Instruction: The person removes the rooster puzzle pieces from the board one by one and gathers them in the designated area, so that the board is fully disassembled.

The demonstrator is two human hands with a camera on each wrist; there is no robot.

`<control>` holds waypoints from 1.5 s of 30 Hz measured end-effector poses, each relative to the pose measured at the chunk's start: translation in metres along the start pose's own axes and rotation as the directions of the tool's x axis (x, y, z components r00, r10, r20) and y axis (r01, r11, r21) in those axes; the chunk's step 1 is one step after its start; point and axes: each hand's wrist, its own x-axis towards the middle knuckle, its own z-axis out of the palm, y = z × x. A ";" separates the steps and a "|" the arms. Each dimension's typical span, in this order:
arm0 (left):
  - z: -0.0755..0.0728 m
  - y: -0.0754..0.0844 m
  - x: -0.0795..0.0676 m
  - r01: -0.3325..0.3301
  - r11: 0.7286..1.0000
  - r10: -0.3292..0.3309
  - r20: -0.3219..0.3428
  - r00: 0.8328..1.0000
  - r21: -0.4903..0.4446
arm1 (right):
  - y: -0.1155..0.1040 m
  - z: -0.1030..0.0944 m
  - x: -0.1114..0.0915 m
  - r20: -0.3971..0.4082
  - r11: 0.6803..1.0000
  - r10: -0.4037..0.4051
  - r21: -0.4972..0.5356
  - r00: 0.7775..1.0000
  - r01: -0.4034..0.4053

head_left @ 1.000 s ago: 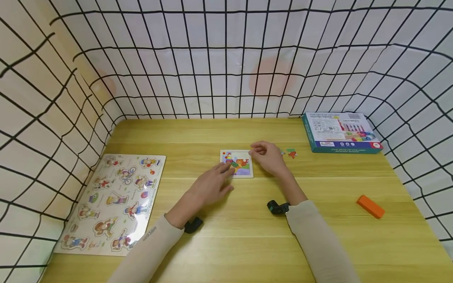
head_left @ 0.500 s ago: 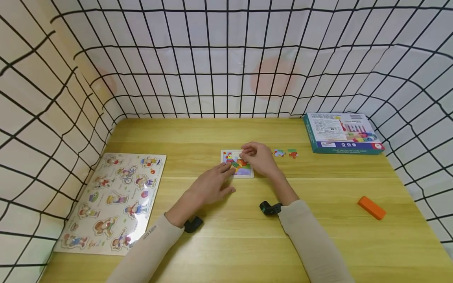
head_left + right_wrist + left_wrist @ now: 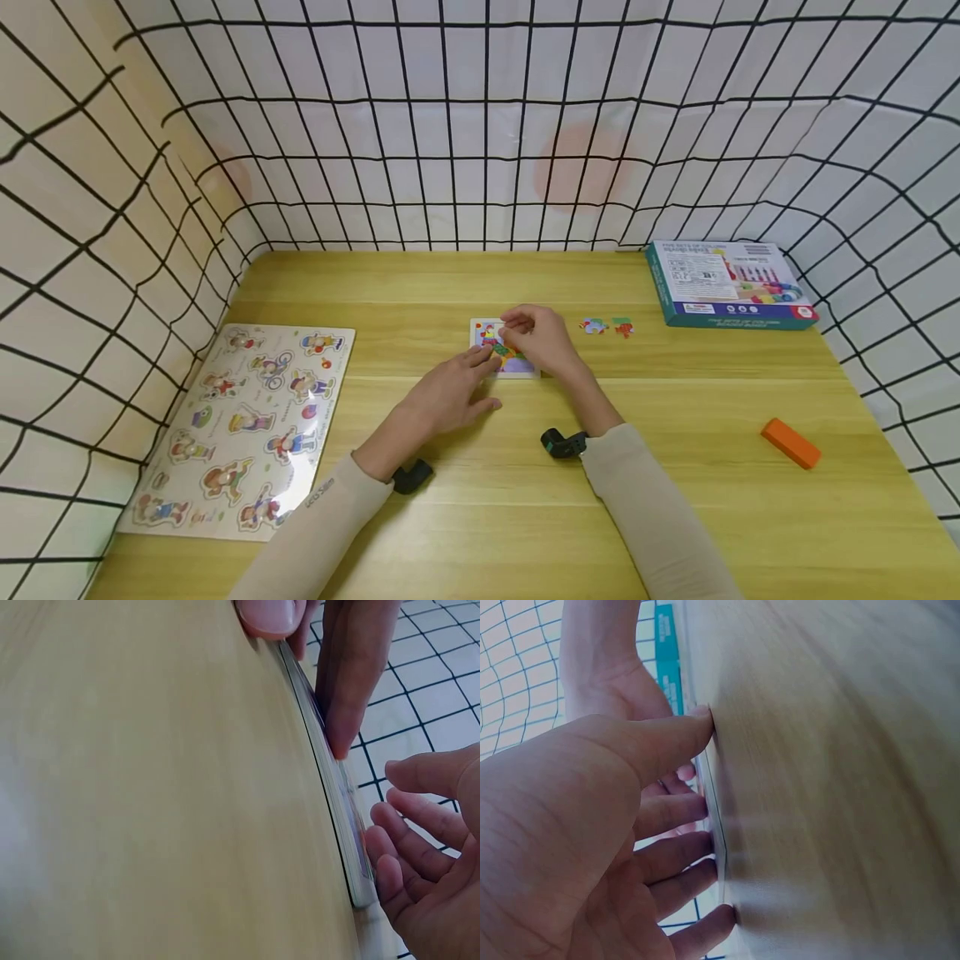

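Note:
A small jigsaw puzzle (image 3: 517, 365) in a pale frame lies mid-table, showing a colourful picture, partly covered by both hands. My left hand (image 3: 448, 393) rests its extended fingertips on the puzzle's left side; in the left wrist view its thumb (image 3: 679, 739) reaches the near edge. Over the upper part of the puzzle, my right hand (image 3: 546, 340) has its fingers bent and its thumb close to the index finger. In the right wrist view, fingers (image 3: 431, 855) curl beside the puzzle's edge; whether they hold a piece is hidden. Two loose puzzle pieces (image 3: 593, 326) lie to the right.
A large picture board (image 3: 243, 425) with cartoon figures lies at the left. At the back right sits a teal and white box (image 3: 731, 283), and an orange block (image 3: 791, 442) lies at the right. Black netting (image 3: 495, 125) over white cloth surrounds the table's back and sides.
My right hand has moved left from the puzzle's right edge to over its upper part, uncovering the loose pieces. My left hand has stayed in place.

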 end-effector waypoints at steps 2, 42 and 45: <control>0.000 0.000 0.000 -0.004 1.000 0.004 -0.002 1.000 -0.001 | -0.001 0.001 0.000 0.001 1.000 0.003 -0.002 1.000 -0.003; -0.002 -0.001 0.000 -0.007 1.000 0.007 -0.005 1.000 -0.016 | -0.009 0.016 0.003 0.023 0.986 0.041 -0.163 0.999 -0.037; -0.002 -0.001 0.000 -0.007 1.000 0.007 -0.002 1.000 -0.018 | -0.011 0.015 0.003 0.017 0.987 0.031 -0.157 0.999 -0.028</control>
